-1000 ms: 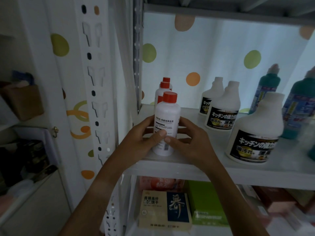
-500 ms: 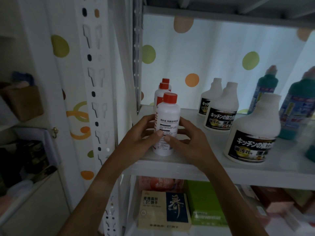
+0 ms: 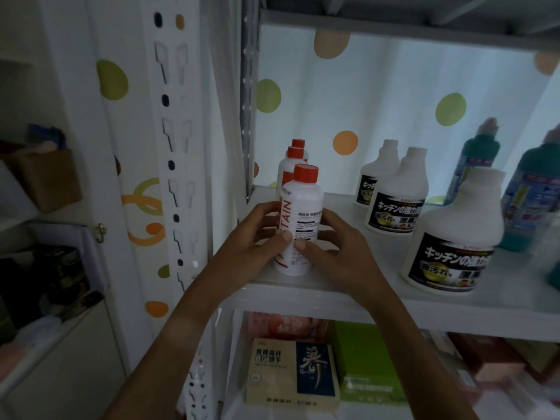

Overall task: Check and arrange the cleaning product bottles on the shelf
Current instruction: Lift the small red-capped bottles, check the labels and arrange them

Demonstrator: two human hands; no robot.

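A white bottle with a red cap (image 3: 301, 216) stands upright at the front left of the white shelf (image 3: 394, 301). My left hand (image 3: 253, 241) grips its left side and my right hand (image 3: 336, 247) grips its right side, thumbs meeting on the label. Red lettering shows on the bottle's left side. Two more red-capped bottles (image 3: 291, 160) stand in a row behind it. Three white bottles with black labels (image 3: 451, 237) stand to the right, and teal bottles (image 3: 477, 159) stand at the far right.
A white perforated shelf post (image 3: 175, 177) rises just left of my hands. Under the shelf lie a beige and blue box (image 3: 292, 374) and a green box (image 3: 366, 365). A dotted curtain (image 3: 394, 116) hangs behind the bottles. A brown box (image 3: 42, 177) sits far left.
The front bottle has turned between my hands, bringing the red lettering on its left side into view. Both hands stay around it at the same spot on the shelf.
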